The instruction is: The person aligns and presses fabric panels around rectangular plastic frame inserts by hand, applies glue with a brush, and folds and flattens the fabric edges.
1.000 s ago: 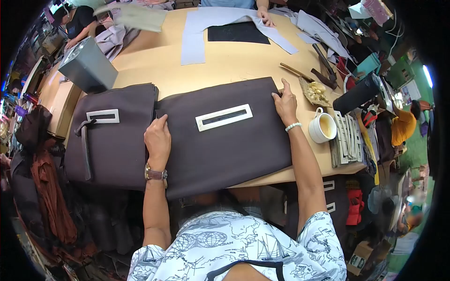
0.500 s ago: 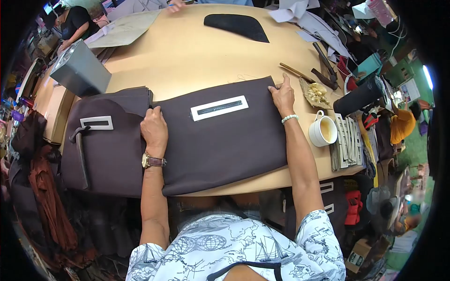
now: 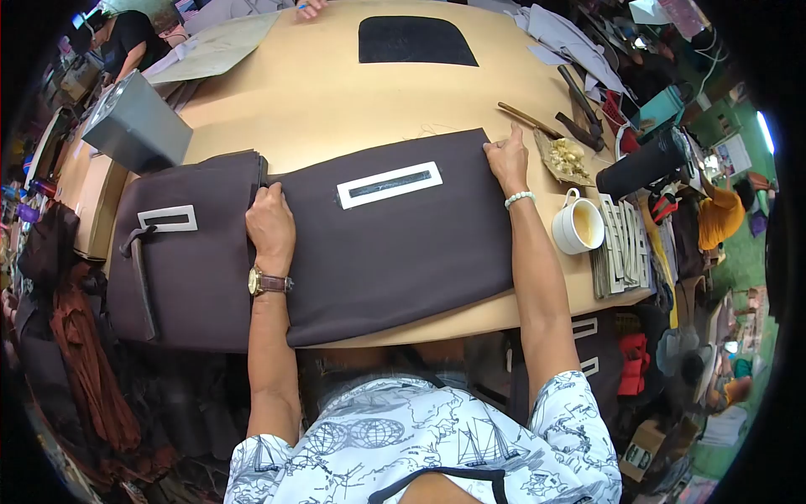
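Note:
A dark brown fabric panel (image 3: 399, 252) lies across the front of the table, with a white rectangular frame (image 3: 389, 185) around a dark slot near its far edge. My left hand (image 3: 270, 220) is closed on the panel's left edge, its wrist wearing a watch. At the far right corner, my right hand (image 3: 507, 162) pinches the panel's edge, with one finger pointing away. To the left is a stack of similar brown panels (image 3: 189, 281), the top one bearing a white frame (image 3: 167, 219). A hammer (image 3: 143, 281) rests on that stack.
A metal can (image 3: 138, 126) stands behind the stack. Right of the panel are a cup (image 3: 578, 225), a tray of yellowish bits (image 3: 564, 160), a bundle of white frames (image 3: 620, 248) and a dark cylinder (image 3: 642, 172). A black piece (image 3: 416, 42) lies at the far side, near another person's hand (image 3: 311, 8).
The black piece at the far side has turned and lies squarer to me. The other person's hand has drawn away from it slightly. My hands keep their hold on the panel.

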Tool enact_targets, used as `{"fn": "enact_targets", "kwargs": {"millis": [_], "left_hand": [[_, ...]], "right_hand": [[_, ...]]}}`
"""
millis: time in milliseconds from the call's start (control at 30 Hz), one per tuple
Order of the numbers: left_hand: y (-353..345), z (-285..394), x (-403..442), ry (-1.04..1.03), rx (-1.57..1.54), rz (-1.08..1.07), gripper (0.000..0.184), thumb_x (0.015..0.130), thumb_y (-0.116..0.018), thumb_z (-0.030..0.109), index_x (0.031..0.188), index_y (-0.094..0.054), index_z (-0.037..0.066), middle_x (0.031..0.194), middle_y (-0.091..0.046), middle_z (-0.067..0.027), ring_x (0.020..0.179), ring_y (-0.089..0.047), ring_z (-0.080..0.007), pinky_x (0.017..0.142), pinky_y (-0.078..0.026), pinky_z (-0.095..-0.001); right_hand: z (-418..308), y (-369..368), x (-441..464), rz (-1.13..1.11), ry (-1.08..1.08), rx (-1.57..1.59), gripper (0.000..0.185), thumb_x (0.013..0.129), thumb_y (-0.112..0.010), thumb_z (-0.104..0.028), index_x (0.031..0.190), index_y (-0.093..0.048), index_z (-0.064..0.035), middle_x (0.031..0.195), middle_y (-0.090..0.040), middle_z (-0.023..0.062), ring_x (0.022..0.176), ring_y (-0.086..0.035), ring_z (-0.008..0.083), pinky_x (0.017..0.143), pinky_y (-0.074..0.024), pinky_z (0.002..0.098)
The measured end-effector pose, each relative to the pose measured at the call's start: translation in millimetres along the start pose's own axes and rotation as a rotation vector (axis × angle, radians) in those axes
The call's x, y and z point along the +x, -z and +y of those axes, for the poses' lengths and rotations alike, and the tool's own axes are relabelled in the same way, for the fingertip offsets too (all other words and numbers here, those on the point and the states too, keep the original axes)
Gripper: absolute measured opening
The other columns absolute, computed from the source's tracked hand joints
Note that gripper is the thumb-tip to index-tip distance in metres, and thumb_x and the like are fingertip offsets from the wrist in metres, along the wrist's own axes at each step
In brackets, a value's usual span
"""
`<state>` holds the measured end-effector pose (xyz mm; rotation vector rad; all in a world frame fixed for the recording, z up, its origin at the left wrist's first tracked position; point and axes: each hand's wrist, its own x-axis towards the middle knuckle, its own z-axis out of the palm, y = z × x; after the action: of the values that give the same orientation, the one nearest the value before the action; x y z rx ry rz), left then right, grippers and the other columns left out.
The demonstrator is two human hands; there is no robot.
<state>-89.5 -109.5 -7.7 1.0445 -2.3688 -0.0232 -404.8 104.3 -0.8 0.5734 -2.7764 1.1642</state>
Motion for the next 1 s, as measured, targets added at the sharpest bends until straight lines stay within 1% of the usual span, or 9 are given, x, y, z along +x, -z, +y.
{"fn": "enact_targets", "kwargs": {"millis": [200, 300, 433, 600, 667, 800, 900, 933, 1000], "left_hand": [[6, 9, 5, 0.032, 0.123, -0.091, 0.018, 0.078, -0.06, 0.006, 0.097, -0.061, 0.004, 0.102, -0.058, -0.0119, 0.08, -0.06, -0.0322, 0.068, -0.05, -0.0406], [11, 14, 23, -0.204, 0.252, -0.003, 0.021, 0.076, -0.061, 0.005, 0.097, -0.059, 0.004, 0.11, -0.053, -0.0129, 0.088, -0.058, -0.031, 0.073, -0.049, -0.0408], [-2, 10, 56, -0.232, -0.125, -0.36, 0.032, 0.071, -0.071, 0.012, 0.099, -0.061, 0.002, 0.097, -0.058, -0.0155, 0.095, -0.056, -0.0322, 0.076, -0.049, -0.039], [-7, 8, 95, 0.022, -0.355, -0.817, 0.021, 0.067, -0.075, 0.016, 0.079, -0.065, 0.0, 0.074, -0.066, -0.0136, 0.072, -0.063, -0.0259, 0.069, -0.048, -0.0337], [-6, 11, 98, -0.043, -0.391, -0.766, 0.021, 0.068, -0.074, 0.016, 0.078, -0.064, 0.0, 0.072, -0.065, -0.0133, 0.071, -0.062, -0.0253, 0.068, -0.048, -0.0335], [-14, 26, 108, -0.162, -0.446, -0.548, 0.021, 0.071, -0.073, 0.017, 0.078, -0.062, 0.0, 0.067, -0.062, -0.0095, 0.067, -0.059, -0.0193, 0.062, -0.046, -0.0314], [-25, 42, 119, -0.202, -0.397, -0.382, 0.02, 0.072, -0.07, 0.018, 0.078, -0.063, 0.001, 0.067, -0.063, -0.0116, 0.067, -0.061, -0.0262, 0.063, -0.046, -0.034], [-24, 48, 123, -0.134, -0.316, -0.474, 0.021, 0.074, -0.069, 0.019, 0.087, -0.064, 0.003, 0.085, -0.065, -0.0127, 0.083, -0.061, -0.0298, 0.073, -0.046, -0.0387], [-26, 54, 109, -0.257, -0.159, -0.266, 0.028, 0.075, -0.068, 0.02, 0.098, -0.061, 0.005, 0.102, -0.061, -0.0138, 0.098, -0.056, -0.0307, 0.081, -0.043, -0.0424]], "right_hand": [[-6, -1, -2, -0.002, 0.041, -0.097, 0.071, 0.07, -0.06, -0.01, 0.132, -0.03, 0.0054, 0.082, -0.065, 0.0191, 0.082, -0.063, 0.0359, 0.079, -0.0491, 0.0408], [-5, -11, 4, 0.053, 0.133, -0.272, 0.07, 0.071, -0.06, -0.011, 0.132, -0.03, 0.0037, 0.093, -0.063, 0.0221, 0.086, -0.061, 0.0388, 0.081, -0.0485, 0.0423], [-24, -3, 11, -0.078, 0.001, -0.308, 0.067, 0.072, -0.057, -0.011, 0.132, -0.032, 0.0023, 0.098, -0.062, 0.024, 0.088, -0.061, 0.0397, 0.083, -0.0478, 0.0425], [2, -13, 28, -0.119, 0.047, -0.093, 0.062, 0.072, -0.057, -0.007, 0.13, -0.038, -0.0001, 0.093, -0.064, 0.0191, 0.084, -0.062, 0.0337, 0.078, -0.0484, 0.0393], [8, -11, 23, -0.073, 0.095, 0.06, 0.064, 0.071, -0.064, -0.005, 0.13, -0.04, -0.0011, 0.086, -0.065, 0.012, 0.075, -0.063, 0.0257, 0.072, -0.0505, 0.0345], [7, 6, 21, 0.053, 0.056, 0.178, 0.062, 0.07, -0.059, 0.0, 0.129, -0.041, 0.0004, 0.076, -0.061, 0.0106, 0.072, -0.062, 0.0228, 0.071, -0.0486, 0.0336], [11, 12, 29, 0.038, -0.001, 0.219, 0.062, 0.072, -0.062, -0.003, 0.13, -0.039, 0.0024, 0.094, -0.062, 0.0165, 0.089, -0.061, 0.028, 0.08, -0.0469, 0.0341], [11, 11, 28, 0.129, 0.083, 0.147, 0.062, 0.073, -0.062, -0.006, 0.13, -0.038, 0.0031, 0.101, -0.059, 0.019, 0.096, -0.057, 0.0306, 0.085, -0.0438, 0.036], [10, 5, 22, 0.303, 0.251, 0.005, 0.064, 0.076, -0.063, -0.014, 0.131, -0.036, 0.0045, 0.115, -0.054, 0.0239, 0.111, -0.051, 0.0358, 0.096, -0.0376, 0.0397]]}}
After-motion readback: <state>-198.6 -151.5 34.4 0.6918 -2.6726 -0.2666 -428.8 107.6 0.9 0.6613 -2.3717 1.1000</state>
